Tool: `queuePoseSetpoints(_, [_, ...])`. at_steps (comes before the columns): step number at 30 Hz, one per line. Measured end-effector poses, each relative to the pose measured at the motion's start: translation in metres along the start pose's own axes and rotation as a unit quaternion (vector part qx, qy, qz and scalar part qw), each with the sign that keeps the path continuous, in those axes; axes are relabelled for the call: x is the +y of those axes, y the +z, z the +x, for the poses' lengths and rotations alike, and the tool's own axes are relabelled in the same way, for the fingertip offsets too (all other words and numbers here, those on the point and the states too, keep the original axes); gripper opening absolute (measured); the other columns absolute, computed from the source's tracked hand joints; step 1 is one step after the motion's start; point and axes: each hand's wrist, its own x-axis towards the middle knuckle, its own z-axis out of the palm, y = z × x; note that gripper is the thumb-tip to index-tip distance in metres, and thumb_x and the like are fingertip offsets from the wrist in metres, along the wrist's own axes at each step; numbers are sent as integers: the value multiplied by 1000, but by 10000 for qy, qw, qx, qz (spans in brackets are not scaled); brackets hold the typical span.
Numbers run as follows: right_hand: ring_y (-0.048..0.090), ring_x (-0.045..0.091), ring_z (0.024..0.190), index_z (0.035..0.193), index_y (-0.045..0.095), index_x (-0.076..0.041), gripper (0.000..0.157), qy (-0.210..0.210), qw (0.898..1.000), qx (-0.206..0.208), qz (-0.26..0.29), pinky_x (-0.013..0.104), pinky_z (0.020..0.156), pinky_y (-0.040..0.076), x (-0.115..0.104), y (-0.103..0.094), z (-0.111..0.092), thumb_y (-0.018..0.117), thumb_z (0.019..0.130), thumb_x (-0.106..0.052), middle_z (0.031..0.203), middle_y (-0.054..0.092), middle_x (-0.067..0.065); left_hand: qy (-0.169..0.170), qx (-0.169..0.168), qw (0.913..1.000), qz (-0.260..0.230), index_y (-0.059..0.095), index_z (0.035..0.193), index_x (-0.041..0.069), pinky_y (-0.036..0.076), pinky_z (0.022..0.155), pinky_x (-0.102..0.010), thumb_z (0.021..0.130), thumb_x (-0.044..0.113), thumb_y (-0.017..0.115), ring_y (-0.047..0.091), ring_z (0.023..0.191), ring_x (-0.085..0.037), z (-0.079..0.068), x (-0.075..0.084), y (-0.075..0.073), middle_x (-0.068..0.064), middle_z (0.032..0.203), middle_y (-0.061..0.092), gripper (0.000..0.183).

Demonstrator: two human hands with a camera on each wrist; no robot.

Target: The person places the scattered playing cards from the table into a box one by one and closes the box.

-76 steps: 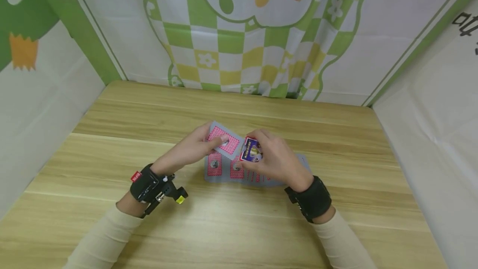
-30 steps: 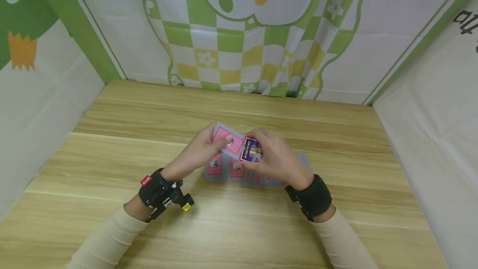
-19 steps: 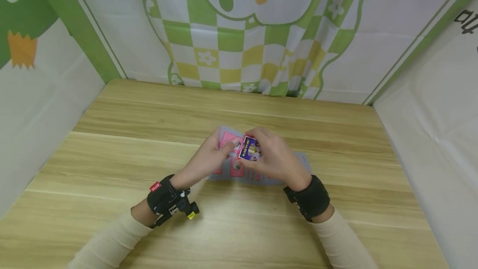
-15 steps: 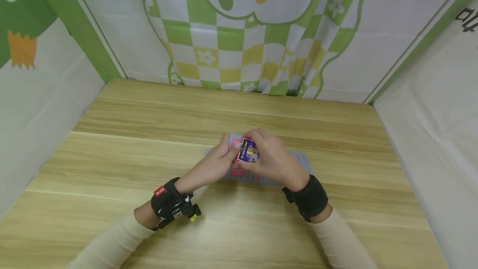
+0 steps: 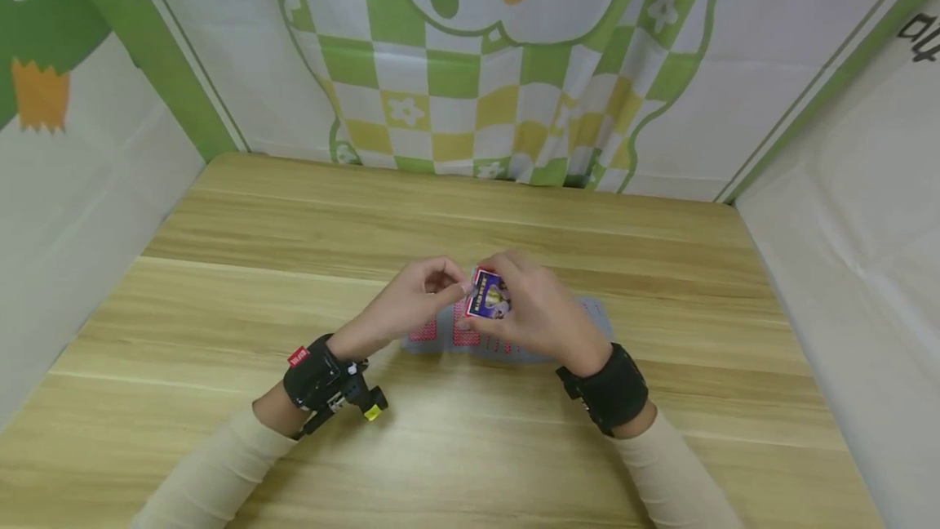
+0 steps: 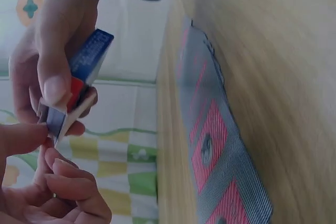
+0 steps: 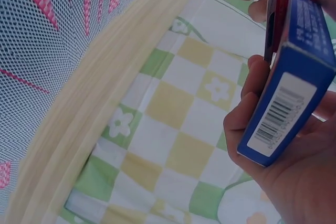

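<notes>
Head view: over the last couple of seconds the red-checked card or cards pinched by the left hand [image 5: 410, 304] slid toward the blue playing-card box [image 5: 490, 295], then dropped out of sight there. Nothing of them can now be made out between the left fingers. Reads as cards gone into the box, wholly or nearly; how far in cannot be told. The right hand [image 5: 547, 308] has barely shifted, its thumb and fingers clamped on the box, which is held up above the wooden table [image 5: 294, 202].

Left thumb tip touches the box end nearest it; the other fingers are bent. Whether they pinch an edge or only press there, cannot tell.

Beneath both hands, a spread of face-down playing cards [image 5: 466, 335] lies on the table, partly hidden in the head view by the hands. Work with these appears untouched.

Left wrist view: shows what the head view hides, a red patch [image 6: 76, 88] on the box's side and a greyish piece at its end, flap or card edge unclear. Also gives the spread's near edge, low on the wood.

Right wrist view: alone shows the barcode label [image 7: 282, 115] on the box's far end, and a red strip [image 7: 283, 11] along the end by the left fingers.
</notes>
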Motion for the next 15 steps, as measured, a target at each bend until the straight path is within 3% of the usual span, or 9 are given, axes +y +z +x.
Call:
queuePoseSetpoints(4, [50, 6, 63, 116, 53, -6, 70, 98, 9999, 29, 23, 23, 47, 47, 0, -1, 0, 75, 70, -55, 93, 57, 2, 171, 103, 9970, 753, 63, 97, 15, 47, 69, -40, 95, 30, 58, 56, 85, -18, 3, -4, -6, -5, 94, 64, 16])
queuePoseSetpoints(8, [50, 6, 62, 115, 53, -8, 73, 207, 9998, -3, -36, 22, 46, 47, 1, -4, -1, 65, 72, -66, 89, 56, -1, 385, 77, 9837, 1754, 66, 94, 17, 48, 62, -36, 92, 23, 62, 54, 76, -15, 5, -11, -17, 0, 85, 63, 8])
queuePoseSetpoints(12, [50, 7, 65, 114, 53, -9, 72, 248, 9996, -57, -108, 23, 48, 48, 1, -4, -1, 66, 72, -65, 91, 55, -1, 281, 99, 9559, 2922, 71, 87, 13, 48, 60, -35, 84, 17, 70, 55, 73, -15, 4, -16, -26, 1, 81, 63, 5])
queuePoseSetpoints(15, [50, 7, 67, 115, 53, -9, 69, 280, 9994, -82, -173, 24, 49, 48, 1, -3, -1, 72, 70, -58, 93, 55, 0, 37, -56, 9258, 3780, 70, 95, 7, 50, 71, -41, 76, 23, 78, 56, 85, -22, 2, -22, -32, -6, 93, 66, 26])
